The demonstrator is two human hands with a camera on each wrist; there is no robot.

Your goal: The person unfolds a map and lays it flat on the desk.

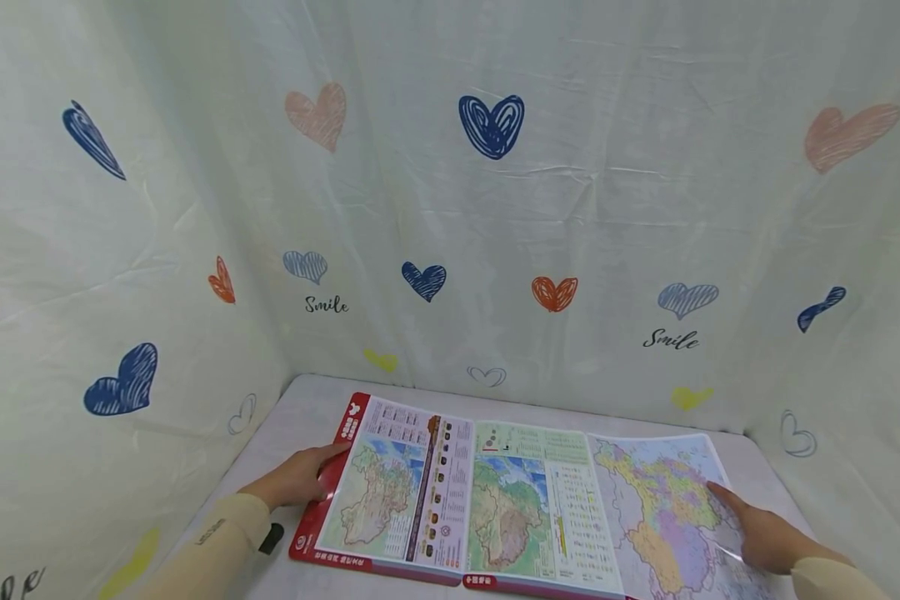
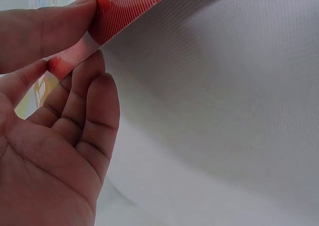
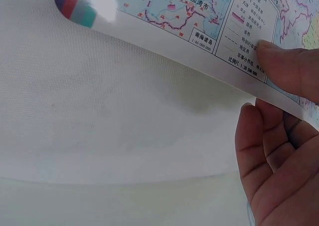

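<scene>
A folding map (image 1: pixel 506 521) with a red left border lies spread across the table in the head view, three printed panels showing. My left hand (image 1: pixel 296 477) pinches its red left edge (image 2: pixel 124 16), thumb on top and fingers curled beneath, as the left wrist view shows. At the other end, my right hand (image 1: pixel 768 533) pinches the outer edge of the right panel (image 1: pixel 667 508) with its multicoloured map. The right wrist view shows the thumb over a printed legend (image 3: pixel 244 41) and the fingers under the sheet. Both edges stand raised off the white surface.
The white-covered table (image 1: pixel 300 400) has curtains (image 1: pixel 435 200) with printed hearts and "Smile" lettering close behind it and on both sides. A small dark object (image 1: pixel 272 539) shows beside the left sleeve (image 1: pixel 217 546).
</scene>
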